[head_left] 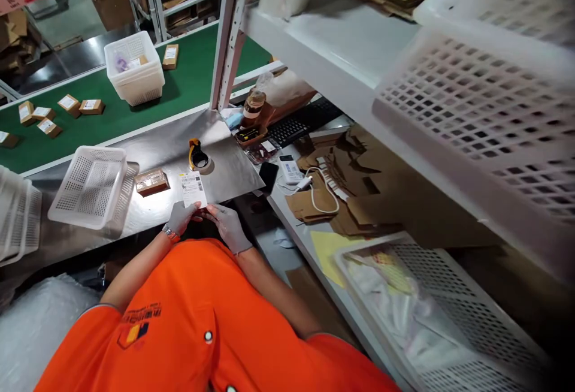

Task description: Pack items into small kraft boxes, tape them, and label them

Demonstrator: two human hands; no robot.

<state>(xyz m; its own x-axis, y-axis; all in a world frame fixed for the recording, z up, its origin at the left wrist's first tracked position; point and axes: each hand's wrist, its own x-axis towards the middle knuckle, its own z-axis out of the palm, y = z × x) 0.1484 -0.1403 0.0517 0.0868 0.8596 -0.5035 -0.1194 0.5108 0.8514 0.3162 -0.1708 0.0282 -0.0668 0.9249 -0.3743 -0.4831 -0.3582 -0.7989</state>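
A white printed shipping label [193,187] is held up in front of me by its lower edge. My left hand [181,217], in a grey glove, pinches it at the lower left. At its lower right corner, the gloved fingers of my right hand [230,229] are closed on the same label. Just beyond, on the metal table [233,158], lies a yellow and black tape dispenser [196,156] with a tape roll. A small brown cardboard box [151,182] sits to the left of the label, and a white plastic basket [92,185] rests farther left.
Behind the table runs a green conveyor belt [188,89] carrying several small boxes and stacked white baskets [135,71]. A metal post [227,38] and a shelf [332,44] stand to the right. Below the shelf are a keyboard [287,131], flattened cardboard and a basket [449,284].
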